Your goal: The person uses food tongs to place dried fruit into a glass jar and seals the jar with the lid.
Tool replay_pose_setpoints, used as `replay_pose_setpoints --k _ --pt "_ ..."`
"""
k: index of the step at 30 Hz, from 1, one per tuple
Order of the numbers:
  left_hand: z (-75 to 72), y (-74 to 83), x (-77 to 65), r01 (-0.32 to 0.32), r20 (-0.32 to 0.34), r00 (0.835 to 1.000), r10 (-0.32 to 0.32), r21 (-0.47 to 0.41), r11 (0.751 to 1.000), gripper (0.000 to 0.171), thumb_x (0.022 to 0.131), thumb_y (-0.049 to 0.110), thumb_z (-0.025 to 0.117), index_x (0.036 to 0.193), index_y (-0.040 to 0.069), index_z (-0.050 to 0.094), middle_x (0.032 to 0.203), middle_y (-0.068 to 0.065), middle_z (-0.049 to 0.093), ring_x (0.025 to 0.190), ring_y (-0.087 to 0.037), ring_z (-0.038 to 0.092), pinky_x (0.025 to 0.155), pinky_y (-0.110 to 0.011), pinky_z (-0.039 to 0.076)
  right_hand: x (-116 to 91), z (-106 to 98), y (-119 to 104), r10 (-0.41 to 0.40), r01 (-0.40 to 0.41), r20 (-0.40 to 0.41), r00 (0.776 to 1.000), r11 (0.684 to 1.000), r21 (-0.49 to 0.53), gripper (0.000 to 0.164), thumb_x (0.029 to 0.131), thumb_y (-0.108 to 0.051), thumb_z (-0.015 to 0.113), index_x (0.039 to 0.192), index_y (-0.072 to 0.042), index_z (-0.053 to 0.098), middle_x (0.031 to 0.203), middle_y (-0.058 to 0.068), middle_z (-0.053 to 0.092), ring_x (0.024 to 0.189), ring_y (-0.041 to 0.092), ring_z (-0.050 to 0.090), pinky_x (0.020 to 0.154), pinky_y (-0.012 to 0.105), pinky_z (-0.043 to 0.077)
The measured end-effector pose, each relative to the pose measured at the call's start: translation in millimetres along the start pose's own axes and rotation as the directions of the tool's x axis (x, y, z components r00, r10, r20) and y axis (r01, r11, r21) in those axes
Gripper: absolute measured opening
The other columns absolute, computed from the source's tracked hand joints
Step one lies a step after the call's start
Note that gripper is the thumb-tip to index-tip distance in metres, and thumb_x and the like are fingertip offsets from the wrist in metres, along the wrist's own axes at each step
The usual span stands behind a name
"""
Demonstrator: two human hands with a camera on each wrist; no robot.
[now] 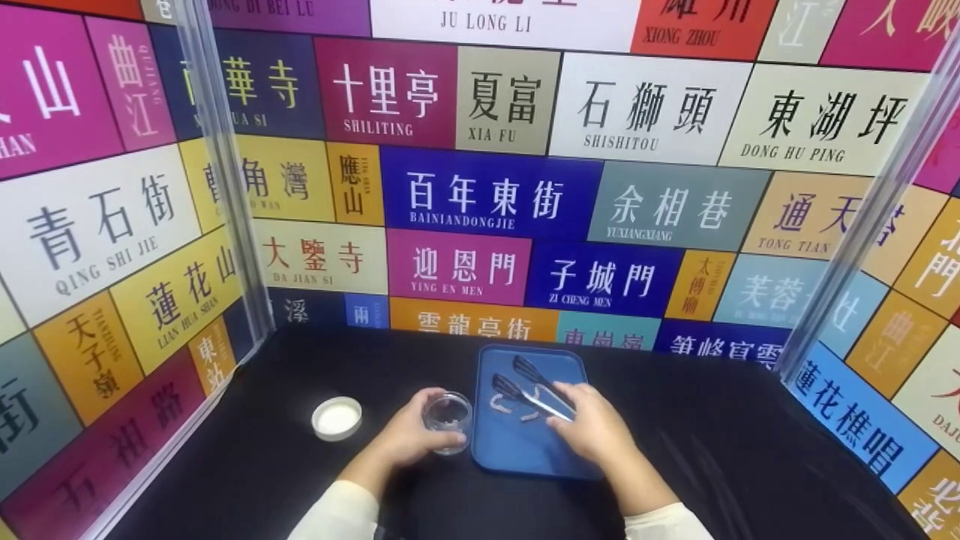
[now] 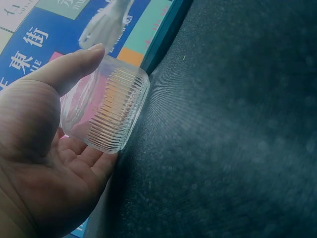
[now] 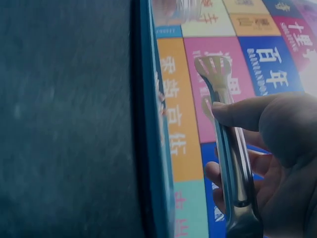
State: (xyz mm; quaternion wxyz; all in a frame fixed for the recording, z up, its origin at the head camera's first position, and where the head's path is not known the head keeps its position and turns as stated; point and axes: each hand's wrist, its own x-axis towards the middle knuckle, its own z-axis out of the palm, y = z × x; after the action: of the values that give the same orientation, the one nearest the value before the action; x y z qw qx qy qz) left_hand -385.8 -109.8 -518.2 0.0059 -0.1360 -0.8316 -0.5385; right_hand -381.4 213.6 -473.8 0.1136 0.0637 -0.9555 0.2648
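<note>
My left hand (image 1: 405,435) holds a small clear jar (image 2: 116,106) with ribbed sides, thumb at its rim and fingers under and around it. In the head view the jar stands just left of a blue tray (image 1: 510,454), its mouth upward. My right hand (image 1: 600,431) grips metal tongs (image 3: 230,148) with slotted, claw-like ends, thumb on one arm and fingers on the other. The tongs' two ends are apart, over the tray. Several pale, curled pieces (image 1: 501,406) lie on the tray beneath them, partly hidden by the tongs.
A round white lid (image 1: 337,418) lies on the black tablecloth (image 1: 270,472), left of the jar. Behind the table rises a wall of colourful printed signs (image 1: 491,191). Clear upright edges (image 1: 232,172) stand at the table's left and right back corners.
</note>
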Motion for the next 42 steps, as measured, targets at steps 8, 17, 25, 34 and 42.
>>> replay_pose_setpoints --k 8,17,25,34,42 --pt "0.5 -1.1 0.7 -0.004 -0.002 1.0 0.004 0.0 1.0 0.09 0.078 0.031 0.096 0.151 0.006 0.049 0.15 -0.019 0.062 0.136 -0.037 0.062 0.123 -0.061 0.043 3.0 -2.3 20.4 0.09 -0.09 -0.003 0.996 0.995 -0.047 0.061 0.095 -0.024 0.08 0.152 -0.011 0.06 0.149 0.024 0.061 0.136 0.045 0.061 0.116 0.065 0.048" --pt "1.4 -3.1 1.3 0.001 -0.003 1.0 -0.002 -0.004 1.0 0.091 0.078 0.032 0.096 0.151 0.006 0.049 0.149 -0.019 0.063 0.135 -0.036 0.062 0.123 -0.061 0.043 5.0 0.3 34.2 0.155 -0.155 -0.002 0.988 0.987 -0.041 0.061 0.096 -0.021 0.079 0.152 -0.007 0.058 0.148 0.026 0.061 0.128 0.043 0.065 0.112 0.065 0.051" --pt "1.1 -2.6 1.3 0.001 0.0 1.0 -0.001 -0.004 1.0 0.09 0.078 0.031 0.096 0.151 0.007 0.049 0.149 -0.019 0.062 0.136 -0.037 0.061 0.123 -0.062 0.042 6.2 2.1 40.5 0.174 -0.173 0.032 0.984 0.984 -0.053 0.06 0.095 -0.018 0.08 0.15 -0.004 0.059 0.143 0.027 0.063 0.123 0.042 0.066 0.11 0.065 0.052" --pt "0.8 -2.9 1.5 -0.011 0.003 1.0 0.011 -0.021 1.0 0.09 0.079 0.03 0.096 0.151 0.004 0.048 0.151 -0.02 0.061 0.139 -0.038 0.06 0.124 -0.061 0.041 6.6 1.4 40.1 0.176 -0.173 0.04 0.984 0.983 -0.062 0.053 0.095 -0.017 0.079 0.146 -0.007 0.065 0.141 0.026 0.066 0.122 0.04 0.067 0.109 0.063 0.053" --pt "1.0 -1.9 1.3 -0.007 0.004 1.0 0.007 -0.036 0.999 0.09 0.078 0.029 0.096 0.151 0.004 0.048 0.151 -0.021 0.062 0.138 -0.039 0.061 0.124 -0.06 0.042 4.9 0.3 40.6 0.142 -0.14 0.021 0.99 0.987 -0.073 0.047 0.094 -0.012 0.078 0.139 -0.006 0.07 0.137 0.026 0.07 0.125 0.043 0.068 0.109 0.062 0.053"
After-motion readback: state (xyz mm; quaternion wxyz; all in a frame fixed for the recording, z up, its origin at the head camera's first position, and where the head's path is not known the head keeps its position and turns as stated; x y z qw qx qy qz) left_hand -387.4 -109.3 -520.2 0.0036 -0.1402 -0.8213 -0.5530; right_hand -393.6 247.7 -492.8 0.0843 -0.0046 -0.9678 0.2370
